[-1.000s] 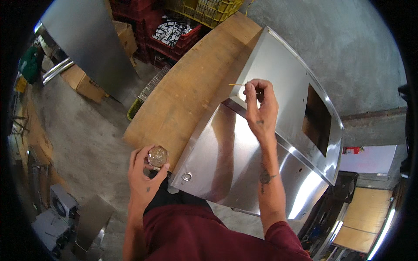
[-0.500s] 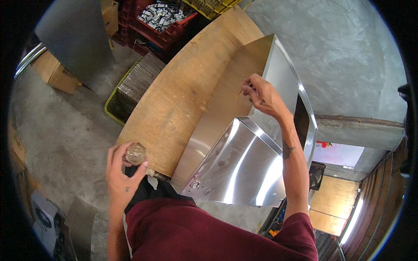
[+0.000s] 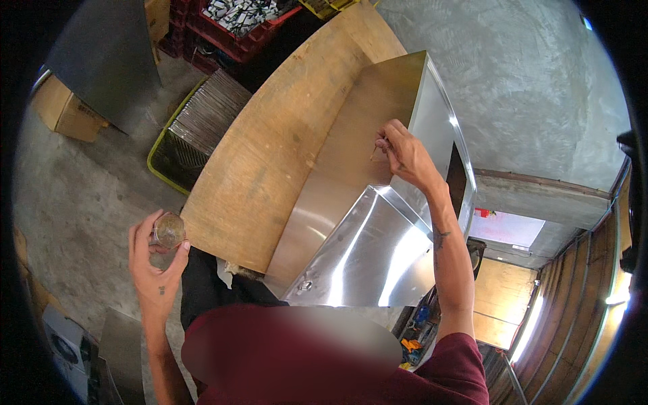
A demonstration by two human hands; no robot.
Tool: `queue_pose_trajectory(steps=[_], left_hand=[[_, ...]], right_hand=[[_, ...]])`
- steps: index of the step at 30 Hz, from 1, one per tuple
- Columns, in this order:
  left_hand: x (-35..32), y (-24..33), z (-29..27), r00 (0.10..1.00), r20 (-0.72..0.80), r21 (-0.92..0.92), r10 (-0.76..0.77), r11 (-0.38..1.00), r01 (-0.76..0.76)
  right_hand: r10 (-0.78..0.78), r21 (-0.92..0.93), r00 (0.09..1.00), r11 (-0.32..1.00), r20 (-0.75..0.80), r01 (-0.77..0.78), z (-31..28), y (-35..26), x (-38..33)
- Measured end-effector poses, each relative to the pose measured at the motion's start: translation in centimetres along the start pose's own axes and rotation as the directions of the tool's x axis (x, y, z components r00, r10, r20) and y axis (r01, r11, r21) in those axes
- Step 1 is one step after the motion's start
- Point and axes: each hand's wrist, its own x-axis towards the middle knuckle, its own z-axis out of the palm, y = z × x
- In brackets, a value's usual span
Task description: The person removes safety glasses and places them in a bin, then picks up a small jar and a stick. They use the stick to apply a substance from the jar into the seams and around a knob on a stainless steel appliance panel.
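My left hand (image 3: 156, 270) is closed around a small round clear jar (image 3: 169, 231), held beyond the near left corner of the wooden tabletop (image 3: 250, 175). Something brownish shows through the jar. Over the bent stainless steel sheet piece (image 3: 344, 135), my right hand (image 3: 408, 159) pinches a thin pale stick (image 3: 373, 154); its exact kind is too small to make out. The stick's lower end points down toward the shiny steel surface, and whether it touches is unclear. Below my right hand rises a slanted steel panel (image 3: 358, 250) with a small round fitting near its lower corner.
A yellow-green basket (image 3: 156, 158) of stacked thin plates stands on the floor left of the table. Behind it are red crates (image 3: 236, 50) with small metal parts. A dark sheet (image 3: 101, 61) and a cardboard box (image 3: 67, 111) are at the far left. A grey wall (image 3: 526, 94) borders the right.
My left hand has moved left with the jar, away from the table corner, and the jar has turned. The view has shifted slightly. My right hand stays over the steel, pinching the stick.
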Motion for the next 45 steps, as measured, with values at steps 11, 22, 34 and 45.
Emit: queue_pose_trajectory(steps=[11, 22, 34, 45], left_hand=[[0.53, 0.16, -0.39, 1.000, -0.010, 0.012, 0.020, 1.000, -0.019], [0.70, 0.49, -0.25, 0.997, 0.019, 0.061, 0.073, 0.995, -0.074], [0.54, 0.17, -0.07, 0.994, 0.034, 0.059, 0.103, 0.993, -0.105], [0.51, 0.22, 0.05, 0.995, 0.026, 0.058, 0.093, 0.994, -0.094]], right_hand=[[-0.003, -0.009, 1.000, 1.000, 0.003, 0.003, 0.23, 0.15, -0.18], [-0.039, -0.023, 0.999, 0.999, -0.020, 0.039, 0.34, 0.42, -0.20], [0.012, -0.009, 1.000, 1.000, 0.022, -0.012, 0.38, 0.35, -0.29], [-0.019, -0.019, 1.000, 1.000, -0.005, 0.019, 0.49, 0.29, -0.30]])
